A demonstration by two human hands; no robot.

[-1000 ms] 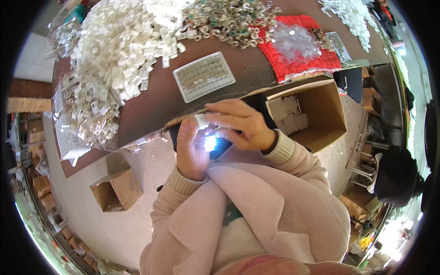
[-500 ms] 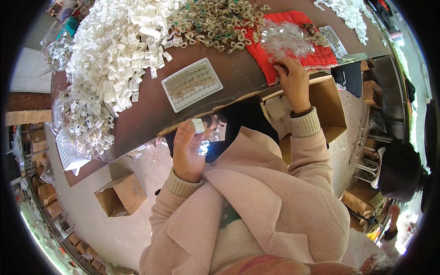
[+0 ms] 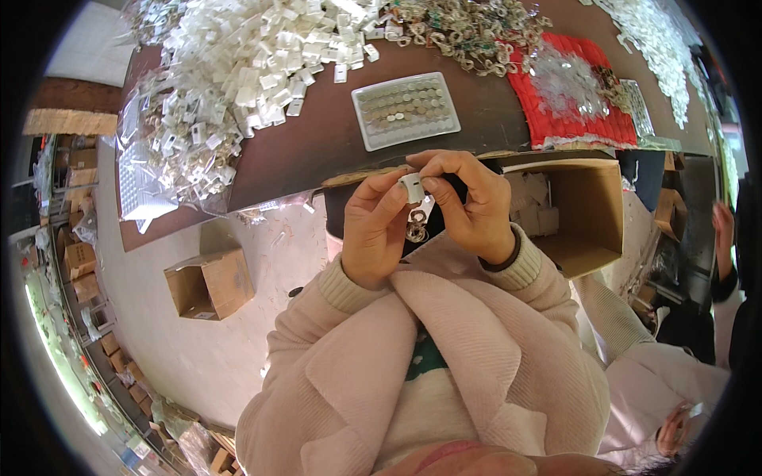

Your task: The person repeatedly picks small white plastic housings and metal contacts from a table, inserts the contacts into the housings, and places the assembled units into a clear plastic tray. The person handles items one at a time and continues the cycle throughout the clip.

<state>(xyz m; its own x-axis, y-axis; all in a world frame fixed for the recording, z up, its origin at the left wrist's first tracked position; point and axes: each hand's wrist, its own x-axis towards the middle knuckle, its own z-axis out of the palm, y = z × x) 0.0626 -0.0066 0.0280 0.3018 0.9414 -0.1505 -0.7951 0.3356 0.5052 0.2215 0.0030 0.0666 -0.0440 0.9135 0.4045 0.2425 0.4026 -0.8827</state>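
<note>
In front of my chest, at the table's near edge, both hands meet around a small white plastic case (image 3: 412, 189). My left hand (image 3: 376, 226) pinches it from the left, thumb and fingers closed. A thin coiled wire (image 3: 416, 226) hangs beneath it. The thumb of my right hand (image 3: 475, 208) presses the case's right side while its index finger curls over the top. Whether a small part sits between those right fingertips is hidden. Just beyond lies a white tray (image 3: 369, 141) with rows of round, coin-like discs (image 3: 403, 107).
White cases (image 3: 262, 67) heap up at the table's left, coiled wires (image 3: 468, 32) behind. Clear plastic pieces (image 3: 565, 83) rest on a red cloth (image 3: 536, 119) at right. Cardboard boxes stand below, one at right (image 3: 591, 210), one on the floor (image 3: 230, 278). Another person (image 3: 659, 397) is at lower right.
My right hand has left the clear pieces on the red cloth and come to the white case beside my left hand. The view has shifted, and another person now shows at lower right.
</note>
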